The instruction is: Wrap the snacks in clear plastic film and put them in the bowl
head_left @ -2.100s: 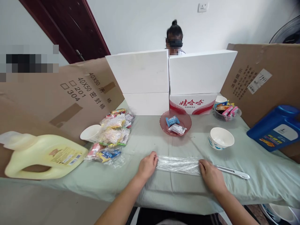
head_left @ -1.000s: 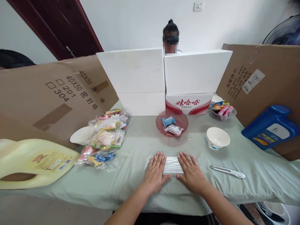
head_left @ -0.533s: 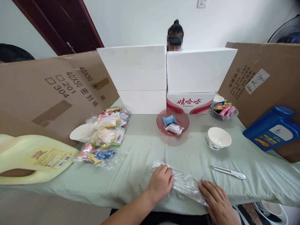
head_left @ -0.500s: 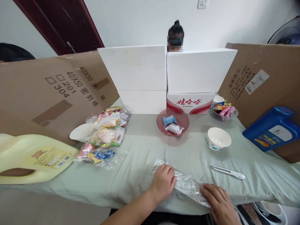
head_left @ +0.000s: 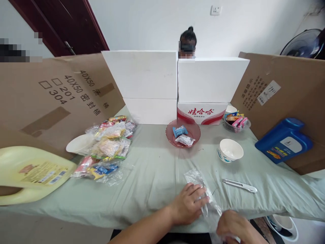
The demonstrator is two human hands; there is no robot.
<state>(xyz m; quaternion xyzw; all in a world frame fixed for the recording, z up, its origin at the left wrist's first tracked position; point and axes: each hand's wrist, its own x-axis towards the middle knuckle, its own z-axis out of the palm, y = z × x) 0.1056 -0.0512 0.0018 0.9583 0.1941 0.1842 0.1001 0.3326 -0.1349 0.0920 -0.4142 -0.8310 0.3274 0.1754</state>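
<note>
- Clock centred on the clear plastic sheet [head_left: 212,205], 12 straight away from the wearer; sheet lies crumpled near the table edge, running 11 to 5.
- Left hand [head_left: 189,203] palm down across the sheet, fingers slightly apart over it; thumb obscured, cannot tell whether it pinches.
- Right hand [head_left: 236,226] at about 5, curled and clamped on the sheet's near end, plastic showing beneath; partly cut off by the lower frame edge.
- Slim white tool [head_left: 241,186] flat on the green cloth [head_left: 149,161], between 2 and 3, apart from both hands.
- White bowl [head_left: 230,150] upright at 1; clear tub [head_left: 237,122] of bright packets beyond it.
- Red glass dish [head_left: 169,137] between 11 and 12, one blue packet [head_left: 180,131] and one white packet [head_left: 185,140] inside.
- Heap of wrapped snacks [head_left: 109,144] at 10; pale yellow jug [head_left: 35,173] at 9.
- Blue bottle [head_left: 283,140] leaning at 2.
- White boxes [head_left: 149,76] stacked beyond the dish; another person's head above them, near 12.
</note>
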